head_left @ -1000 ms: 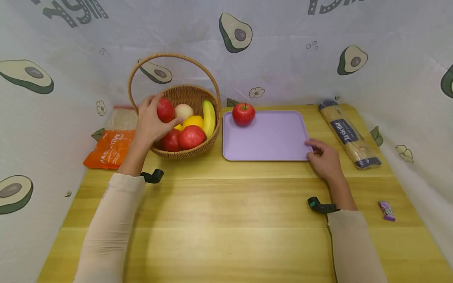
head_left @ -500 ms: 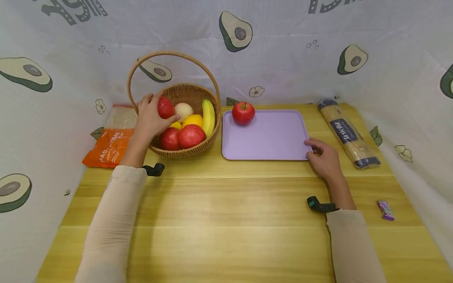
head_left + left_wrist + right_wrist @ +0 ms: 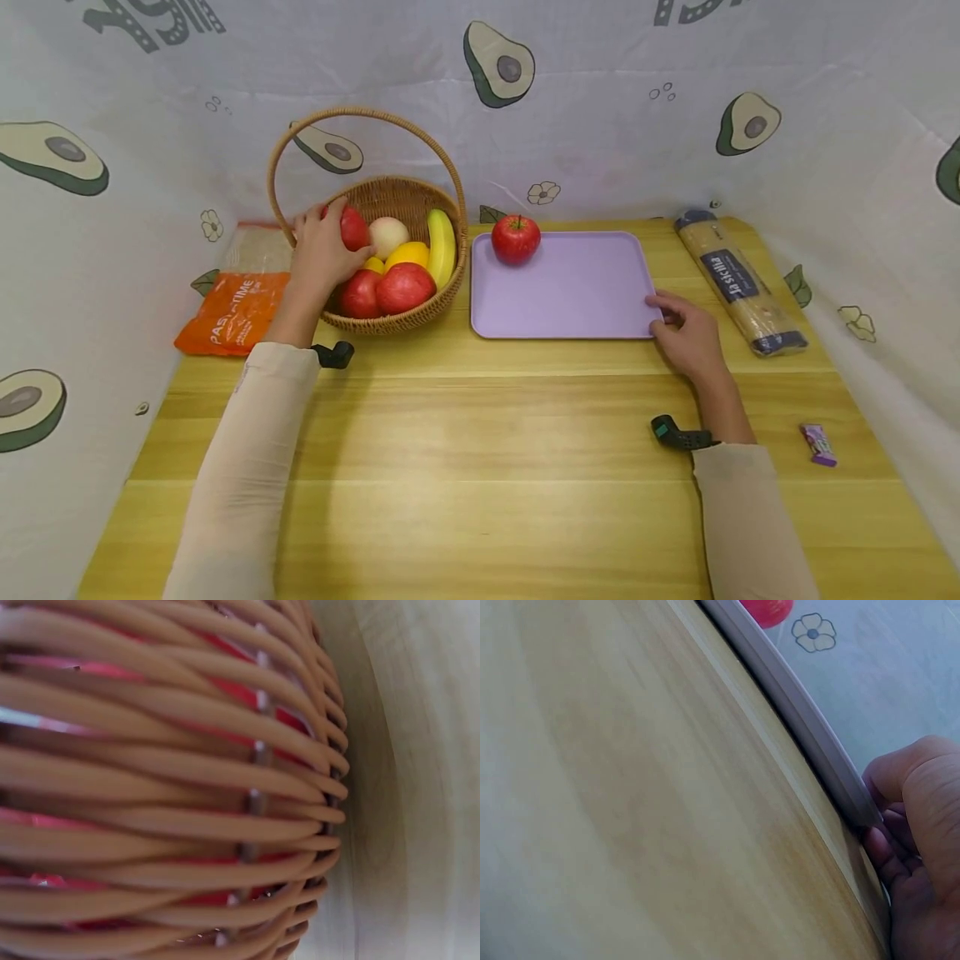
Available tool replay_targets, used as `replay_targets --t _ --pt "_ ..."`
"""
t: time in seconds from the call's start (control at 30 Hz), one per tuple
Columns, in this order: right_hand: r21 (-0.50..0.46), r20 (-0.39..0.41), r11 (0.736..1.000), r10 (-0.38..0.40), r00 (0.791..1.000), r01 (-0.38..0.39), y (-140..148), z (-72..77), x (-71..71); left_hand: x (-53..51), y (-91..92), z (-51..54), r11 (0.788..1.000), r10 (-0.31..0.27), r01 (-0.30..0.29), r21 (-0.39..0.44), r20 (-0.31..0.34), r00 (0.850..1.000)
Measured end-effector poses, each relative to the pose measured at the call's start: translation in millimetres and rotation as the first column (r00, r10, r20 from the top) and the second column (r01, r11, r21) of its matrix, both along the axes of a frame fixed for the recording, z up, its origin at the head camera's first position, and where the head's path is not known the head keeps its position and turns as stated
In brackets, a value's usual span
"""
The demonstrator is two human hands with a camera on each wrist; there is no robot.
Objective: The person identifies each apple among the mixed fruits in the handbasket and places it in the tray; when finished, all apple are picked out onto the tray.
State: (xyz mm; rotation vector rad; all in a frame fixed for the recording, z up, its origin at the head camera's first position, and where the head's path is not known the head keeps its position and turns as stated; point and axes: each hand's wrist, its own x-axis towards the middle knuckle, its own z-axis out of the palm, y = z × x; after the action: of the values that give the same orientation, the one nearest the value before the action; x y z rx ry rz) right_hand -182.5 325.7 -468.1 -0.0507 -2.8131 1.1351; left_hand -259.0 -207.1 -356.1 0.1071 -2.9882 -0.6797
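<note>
In the head view, a wicker basket (image 3: pixel 397 190) with a tall hooped handle stands at the back left, full of fruit. My left hand (image 3: pixel 318 254) reaches over its left side and grips a red apple (image 3: pixel 354 229), thumb on the near side and fingers over the top. Through the gaps of the basket wall (image 3: pixel 165 772), red fruit shows in the left wrist view; the left hand is out of that picture. The lilac tray (image 3: pixel 562 287) lies right of the basket, with another red apple (image 3: pixel 516 240) at its back left corner. My right hand (image 3: pixel 686 337) pinches the tray's right edge.
Beside the grips, the basket holds a banana (image 3: pixel 442 250), a pale round fruit (image 3: pixel 387 237), yellow fruit (image 3: pixel 408 253) and red fruit (image 3: pixel 406 288). An orange pasta bag (image 3: pixel 240 308) lies left, a spaghetti pack (image 3: pixel 738 283) right, and a small purple wrapped sweet (image 3: pixel 819 445) nearer.
My left hand and forearm have shifted slightly to the right, and the gripped apple has turned or shifted a little in the basket. The right hand stays at the tray edge.
</note>
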Motion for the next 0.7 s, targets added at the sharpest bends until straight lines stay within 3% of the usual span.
replay_targets --t 0.47,0.7 --pt "0.003 -0.009 1.0 -0.013 1.0 0.013 0.6 1.4 -0.9 -6.4 3.1 -1.3 1.0 0.004 -0.005 -0.026 -0.061 0.998" --pt "-0.004 -0.009 1.0 0.003 1.0 -0.003 -0.5 0.8 -0.1 -4.9 3.9 -1.0 0.999 0.038 -0.034 0.043 -0.103 0.994"
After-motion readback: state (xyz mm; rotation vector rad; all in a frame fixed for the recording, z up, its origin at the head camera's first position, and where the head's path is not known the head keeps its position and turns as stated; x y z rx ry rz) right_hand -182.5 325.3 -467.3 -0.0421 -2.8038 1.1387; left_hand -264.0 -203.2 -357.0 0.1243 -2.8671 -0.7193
